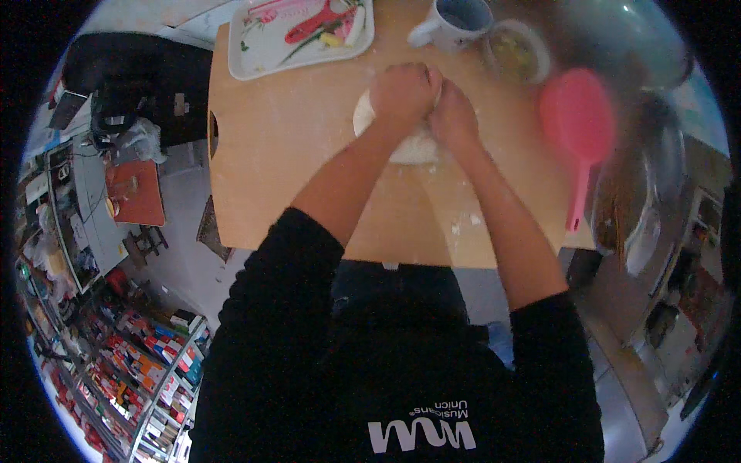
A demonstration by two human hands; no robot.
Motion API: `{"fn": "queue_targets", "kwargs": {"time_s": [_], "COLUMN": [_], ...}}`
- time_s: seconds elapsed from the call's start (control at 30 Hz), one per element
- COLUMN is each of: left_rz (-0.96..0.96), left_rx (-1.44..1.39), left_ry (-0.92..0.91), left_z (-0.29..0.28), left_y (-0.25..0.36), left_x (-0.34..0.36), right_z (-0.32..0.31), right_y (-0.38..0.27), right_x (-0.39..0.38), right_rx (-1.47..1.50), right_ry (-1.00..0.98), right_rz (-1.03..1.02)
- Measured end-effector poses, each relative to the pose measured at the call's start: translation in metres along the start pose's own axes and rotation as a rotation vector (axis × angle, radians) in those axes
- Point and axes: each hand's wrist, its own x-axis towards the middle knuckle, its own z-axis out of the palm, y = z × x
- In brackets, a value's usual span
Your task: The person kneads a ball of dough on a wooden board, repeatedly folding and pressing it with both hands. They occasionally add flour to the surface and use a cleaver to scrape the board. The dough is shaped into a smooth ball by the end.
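Note:
A pale lump of dough (414, 151) lies on the wooden board (285, 154) in front of me, its middle covered by my hands. My left hand (403, 94) is closed and presses on the dough from the left and top. Right beside it, my right hand (454, 117) is also closed against the dough, the two hands touching at the knuckles. The undersides of the fingers are hidden. White flour specks and small crumbs are scattered on the board near the right forearm.
A white tray (266, 60) with a red-handled tool and vegetable pieces stands at the far left. Far right are a mug (455, 29), a clear bowl (515, 54) and a pink ladle-like scoop (577, 116). Stocked shelves (147, 363) stand at the lower left.

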Motion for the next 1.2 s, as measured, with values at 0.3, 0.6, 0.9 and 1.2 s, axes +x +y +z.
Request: {"fn": "queue_targets", "kwargs": {"time_s": [0.3,0.6,0.9,1.2], "left_rz": [0.092,0.73,0.377,-0.233], "left_rx": [-0.164,-0.274,0.119,-0.702], "left_ry": [-0.642,0.066,-0.267,-0.425], "left_z": [-0.033,0.01,0.068,-0.035], "left_y": [0.022,0.044,0.12,0.058], "left_x": [-0.102,-0.218,-0.101,-0.136], "right_z": [-0.06,0.0,-0.032,-0.046], "right_y": [-0.027,0.01,0.081,-0.019], "right_x": [-0.128,-0.277,-0.169,-0.19], "right_rx": [-0.041,0.017,-0.113,0.015], "right_ry": [-0.354,0.46,0.23,0.256], "right_rz": [0.178,0.244,0.453,-0.024]}}
